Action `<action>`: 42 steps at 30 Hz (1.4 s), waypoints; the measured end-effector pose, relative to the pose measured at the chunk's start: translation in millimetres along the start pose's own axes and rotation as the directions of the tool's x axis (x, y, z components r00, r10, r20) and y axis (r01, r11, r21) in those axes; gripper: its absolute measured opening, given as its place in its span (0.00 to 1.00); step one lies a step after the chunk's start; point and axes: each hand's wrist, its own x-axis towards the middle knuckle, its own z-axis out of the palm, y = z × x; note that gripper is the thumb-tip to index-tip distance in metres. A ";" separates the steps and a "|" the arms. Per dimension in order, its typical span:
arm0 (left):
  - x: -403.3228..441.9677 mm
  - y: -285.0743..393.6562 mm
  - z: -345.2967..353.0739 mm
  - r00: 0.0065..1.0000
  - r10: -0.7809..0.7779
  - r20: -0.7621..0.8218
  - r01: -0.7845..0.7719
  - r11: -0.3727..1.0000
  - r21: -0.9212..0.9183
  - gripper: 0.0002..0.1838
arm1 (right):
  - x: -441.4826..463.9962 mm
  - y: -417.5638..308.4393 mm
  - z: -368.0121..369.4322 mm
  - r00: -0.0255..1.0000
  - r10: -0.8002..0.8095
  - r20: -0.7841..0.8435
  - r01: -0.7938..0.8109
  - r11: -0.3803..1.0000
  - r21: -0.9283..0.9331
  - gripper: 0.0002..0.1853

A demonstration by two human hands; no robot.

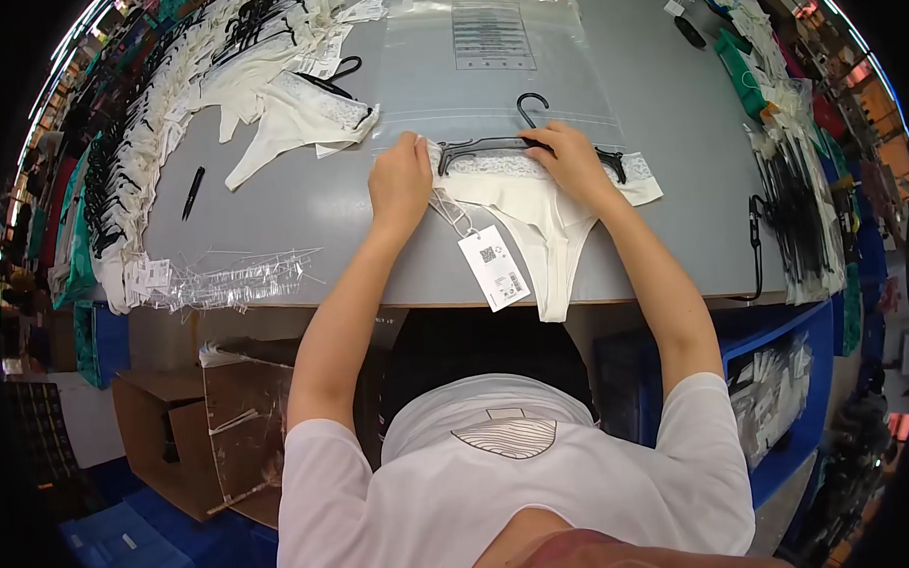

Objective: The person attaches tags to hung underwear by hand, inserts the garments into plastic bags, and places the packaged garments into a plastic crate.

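Observation:
A white thong with a lace waistband (pixel 532 203) lies at the table's front edge, its lower tip hanging over. A black hanger (pixel 485 145) runs along the waistband, its hook pointing away from me. My left hand (pixel 401 181) pinches the left end of the waistband beside the hanger's left clip. My right hand (pixel 570 165) grips the hanger's bar near the hook. A white hang tag (pixel 493 269) dangles on a string below the left side. Behind the hanger lies a clear plastic bag (pixel 488 83) with printed text.
More white garments on hangers (pixel 293 109) pile up at the left. A black pen (pixel 193 193) and clear plastic fasteners (pixel 239 279) lie left. Black hangers (pixel 797 192) and a green tray (pixel 739 72) sit right. Cardboard boxes (pixel 164 434) stand below left.

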 end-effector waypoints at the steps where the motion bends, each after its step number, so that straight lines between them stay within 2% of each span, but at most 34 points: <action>1: 0.7 -2.2 0.1 0.999 0.013 -0.030 -0.012 0.999 0.031 0.15 | 0.2 0.3 0.1 1.000 0.000 -0.002 0.000 1.000 -0.002 0.13; 10: -2.0 -12.7 -4.9 0.994 0.012 -0.113 0.000 0.995 0.103 0.14 | -5.8 0.9 -4.1 1.000 0.008 0.003 -0.008 1.000 -0.013 0.13; 12: -5.2 -10.3 -4.0 0.995 0.034 -0.098 -0.023 0.993 0.113 0.14 | -13.2 4.0 -5.6 0.999 0.032 -0.008 -0.033 0.999 -0.024 0.13; 17: -4.4 0.8 -10.9 0.999 0.041 0.017 -0.044 0.964 0.263 0.13 | -23.7 12.1 -4.6 0.991 -0.094 -0.100 0.084 0.991 -0.105 0.13; 22: -1.7 -2.2 -11.4 0.991 0.132 0.004 -0.124 0.920 0.373 0.13 | -32.9 18.6 -6.9 0.993 -0.091 -0.075 0.084 0.993 -0.086 0.13; 25: -7.0 1.3 -4.0 0.994 0.075 0.081 -0.102 0.904 0.415 0.15 | -37.5 24.7 -15.4 0.994 -0.094 -0.056 0.089 0.992 -0.089 0.13; 32: 1.3 13.0 -13.2 0.985 0.075 0.157 -0.133 0.904 0.406 0.12 | -37.9 22.0 -14.7 0.992 -0.118 -0.043 0.113 0.988 -0.107 0.13; 33: 13.1 8.5 -9.9 0.966 0.224 0.130 -0.257 0.892 0.372 0.12 | -37.0 21.1 -12.8 0.987 -0.151 -0.056 0.143 0.981 -0.128 0.13; 35: 39.4 -0.8 -0.7 0.862 0.503 0.062 -0.495 0.810 0.314 0.10 | -36.6 18.8 -8.4 0.974 -0.213 -0.077 0.197 0.965 -0.173 0.14; 37: 58.5 -4.9 9.6 0.779 0.626 0.014 -0.603 0.744 0.287 0.10 | -34.8 14.7 -7.6 0.966 -0.245 -0.085 0.224 0.953 -0.204 0.15; 40: 81.3 -3.3 25.3 0.708 0.667 0.233 -0.702 0.629 0.333 0.07 | -27.7 4.0 -3.4 0.959 -0.276 -0.058 0.257 0.941 -0.221 0.17; 42: 92.9 -1.1 31.3 0.674 0.674 0.301 -0.737 0.586 0.338 0.07 | -21.6 -5.7 3.6 0.951 -0.306 -0.038 0.290 0.930 -0.225 0.18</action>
